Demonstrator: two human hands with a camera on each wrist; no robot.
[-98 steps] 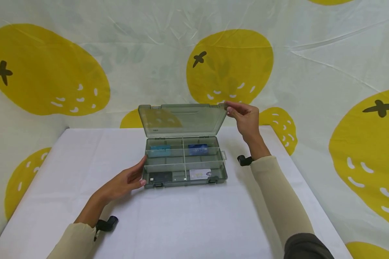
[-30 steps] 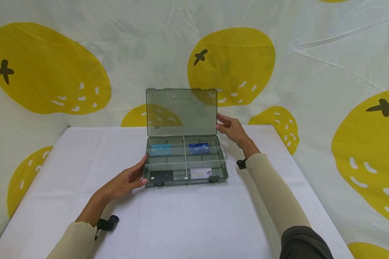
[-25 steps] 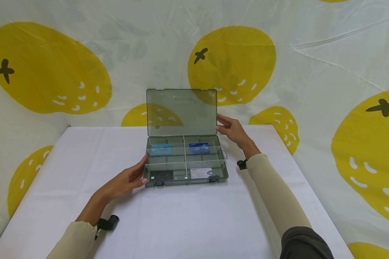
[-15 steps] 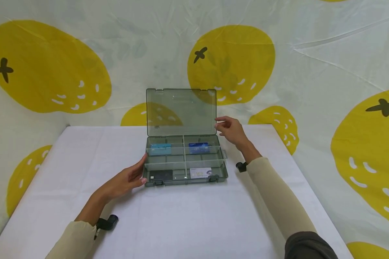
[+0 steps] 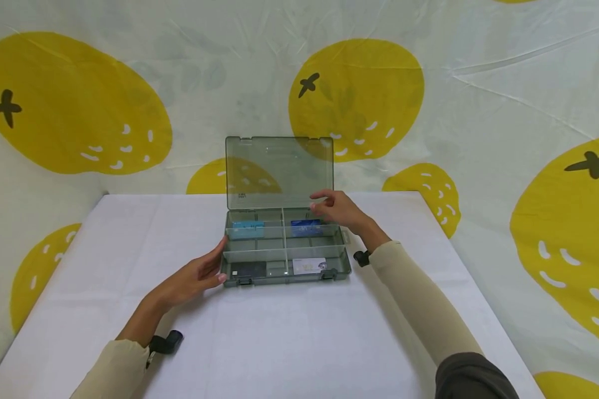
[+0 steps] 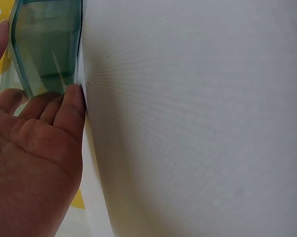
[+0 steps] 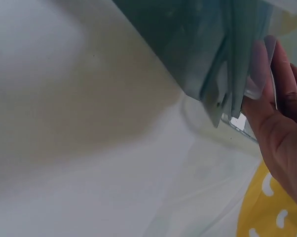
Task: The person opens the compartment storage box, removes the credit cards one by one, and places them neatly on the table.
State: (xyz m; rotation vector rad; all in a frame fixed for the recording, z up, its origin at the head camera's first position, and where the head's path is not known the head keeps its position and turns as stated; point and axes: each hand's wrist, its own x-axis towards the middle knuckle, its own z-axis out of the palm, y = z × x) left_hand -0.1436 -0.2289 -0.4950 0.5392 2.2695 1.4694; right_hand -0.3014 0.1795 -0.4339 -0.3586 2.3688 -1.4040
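Note:
A smoky grey, see-through plastic organizer box [image 5: 284,281] stands on the table, its lid [image 5: 279,177] raised at the back. Clear dividers [image 5: 259,255] split it into several compartments. A light blue card [image 5: 248,229] lies at the back left, a dark blue card [image 5: 306,228] at the back right. At the front are a black card [image 5: 249,270] and a white card [image 5: 308,266]. My left hand [image 5: 199,277] rests extended fingers against the box's left side [image 6: 45,44]. My right hand [image 5: 341,210] is over the back right compartment, thumb and forefinger apart, holding nothing.
A white cloth [image 5: 279,343] covers the table. Behind it hangs a pale curtain [image 5: 229,83] with large yellow fruit prints. A latch [image 5: 329,274] juts from the box's front, and a small tab [image 5: 346,237] from its right side.
The lid has swung from leaning forward to upright. My right hand has let go of its right edge and moved left over the dark blue card. My left hand has stayed put.

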